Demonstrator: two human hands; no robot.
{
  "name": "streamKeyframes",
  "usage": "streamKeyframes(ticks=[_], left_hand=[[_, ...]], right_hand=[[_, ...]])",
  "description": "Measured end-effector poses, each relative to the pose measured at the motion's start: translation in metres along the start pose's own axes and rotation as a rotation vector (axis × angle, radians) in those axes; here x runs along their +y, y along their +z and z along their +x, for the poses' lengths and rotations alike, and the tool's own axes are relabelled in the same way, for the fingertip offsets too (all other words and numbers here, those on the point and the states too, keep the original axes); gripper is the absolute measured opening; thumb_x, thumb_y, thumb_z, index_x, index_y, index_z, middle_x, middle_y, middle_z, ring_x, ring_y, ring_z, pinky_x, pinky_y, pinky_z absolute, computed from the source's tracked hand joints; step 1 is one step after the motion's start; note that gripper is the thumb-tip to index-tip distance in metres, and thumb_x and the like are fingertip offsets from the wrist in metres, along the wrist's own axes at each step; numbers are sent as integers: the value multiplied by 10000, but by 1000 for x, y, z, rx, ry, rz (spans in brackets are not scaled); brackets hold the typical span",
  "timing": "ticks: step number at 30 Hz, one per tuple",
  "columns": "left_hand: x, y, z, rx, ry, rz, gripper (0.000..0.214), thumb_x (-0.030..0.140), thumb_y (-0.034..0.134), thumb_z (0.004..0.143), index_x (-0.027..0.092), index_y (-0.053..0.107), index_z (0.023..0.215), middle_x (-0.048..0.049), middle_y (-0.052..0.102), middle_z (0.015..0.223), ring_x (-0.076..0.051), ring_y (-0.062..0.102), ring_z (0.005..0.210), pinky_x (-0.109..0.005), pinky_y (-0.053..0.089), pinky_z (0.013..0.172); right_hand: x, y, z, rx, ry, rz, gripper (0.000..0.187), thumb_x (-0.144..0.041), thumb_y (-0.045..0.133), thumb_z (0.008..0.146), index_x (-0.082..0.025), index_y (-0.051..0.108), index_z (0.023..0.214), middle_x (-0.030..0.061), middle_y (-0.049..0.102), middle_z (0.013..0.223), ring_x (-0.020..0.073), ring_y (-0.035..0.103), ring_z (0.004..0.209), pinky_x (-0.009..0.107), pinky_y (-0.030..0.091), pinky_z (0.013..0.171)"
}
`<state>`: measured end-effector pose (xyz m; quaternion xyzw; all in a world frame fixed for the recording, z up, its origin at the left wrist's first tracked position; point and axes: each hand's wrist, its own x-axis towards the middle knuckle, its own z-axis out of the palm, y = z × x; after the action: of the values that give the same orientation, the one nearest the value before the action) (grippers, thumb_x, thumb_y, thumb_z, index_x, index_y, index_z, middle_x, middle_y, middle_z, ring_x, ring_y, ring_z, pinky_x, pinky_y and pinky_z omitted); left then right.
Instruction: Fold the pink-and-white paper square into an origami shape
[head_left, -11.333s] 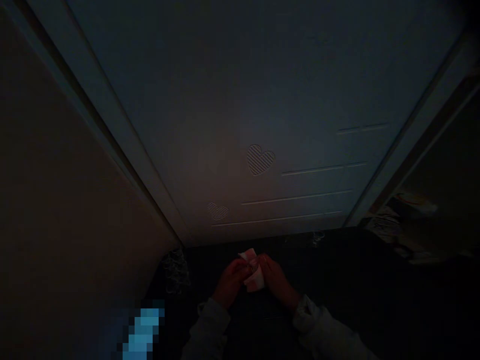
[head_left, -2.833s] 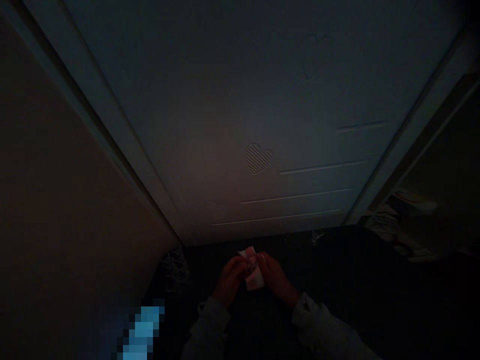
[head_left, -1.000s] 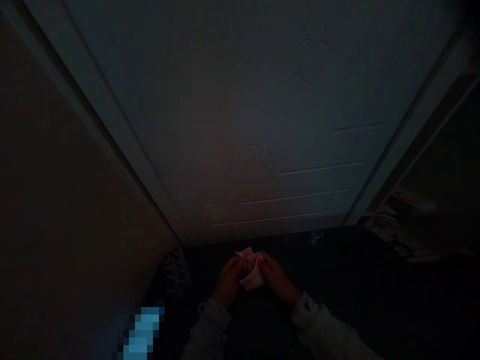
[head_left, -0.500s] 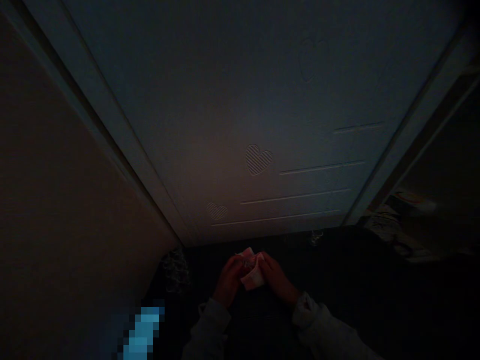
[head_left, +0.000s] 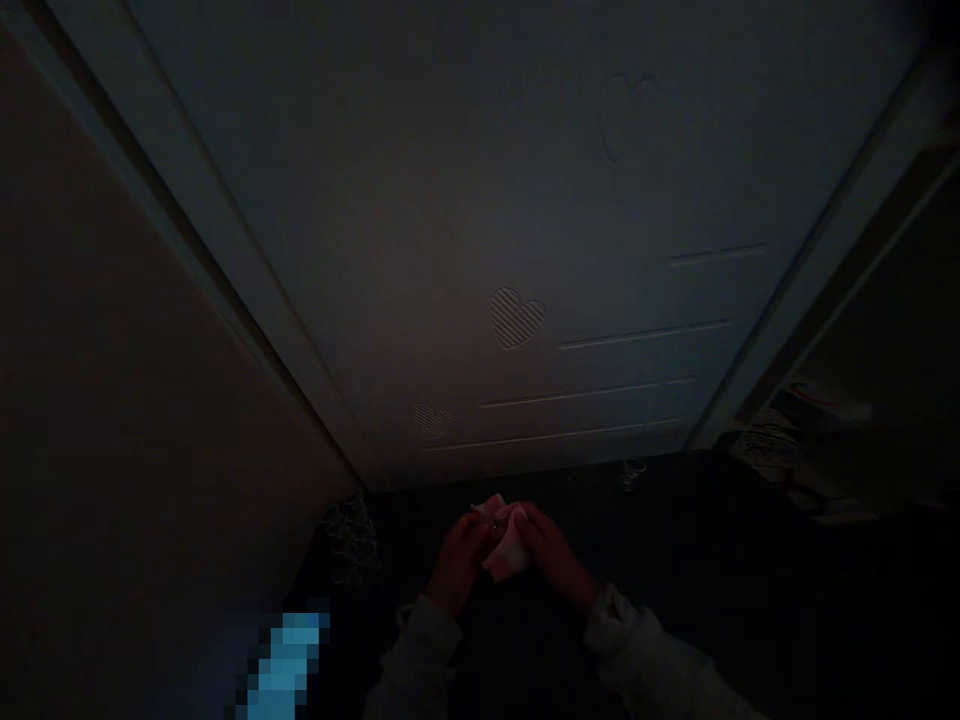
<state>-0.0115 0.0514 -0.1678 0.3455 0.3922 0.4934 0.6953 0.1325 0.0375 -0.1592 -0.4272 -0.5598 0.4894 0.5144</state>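
Observation:
In dim light, my left hand (head_left: 457,555) and my right hand (head_left: 553,548) meet over the dark surface, both closed around a pink and white cloth (head_left: 511,558). The right fingers pinch its upper right edge. At the left side, my fingers press into the cloth's fold, where a small shiny thing (head_left: 496,527) shows; its kind is too dark to make out. A small clear, glass-like object (head_left: 631,474) stands further back on the right. To the left lies a cluster of shiny, clear-looking pieces (head_left: 352,540).
A pale door or panel (head_left: 450,250) with carved hearts and lines rises behind the dark surface (head_left: 540,650). A wall (head_left: 135,420) closes the left. Bright blue pixelated patch (head_left: 285,665) shows at lower left. Cloth-like items (head_left: 780,450) lie at right.
My fingers have shifted slightly on the cloth, and its front fold sits a little differently. Both arms stay in nearly the same place.

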Motion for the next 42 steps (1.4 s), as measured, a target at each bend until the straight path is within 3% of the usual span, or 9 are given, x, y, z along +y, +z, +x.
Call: streamKeyframes(ticks=[6, 22, 42], left_hand=[[0, 0, -1, -25, 13, 5, 187, 289, 632, 632, 142, 582, 737, -6, 590, 656, -106, 518, 581, -228, 372, 560], [2, 3, -1, -11, 16, 6, 196, 281, 644, 617, 146, 603, 753, -37, 621, 750, -143, 551, 678, -260, 391, 637], [3, 3, -1, 0, 20, -2, 206, 281, 646, 618, 144, 608, 768, -36, 628, 765, -154, 560, 719, -269, 397, 676]], right_hand=[[3, 1, 0, 19, 2, -96, 353, -452, 327, 814, -166, 534, 842, 27, 565, 789, 151, 520, 719, 252, 407, 624], [6, 2, 0, 39, 28, -159, 364, -455, 299, 823, -174, 529, 855, 19, 569, 762, 134, 507, 643, 240, 390, 571], [8, 1, 1, 15, 36, -132, 363, -456, 305, 821, -165, 518, 852, 11, 557, 730, 132, 506, 642, 231, 391, 562]])
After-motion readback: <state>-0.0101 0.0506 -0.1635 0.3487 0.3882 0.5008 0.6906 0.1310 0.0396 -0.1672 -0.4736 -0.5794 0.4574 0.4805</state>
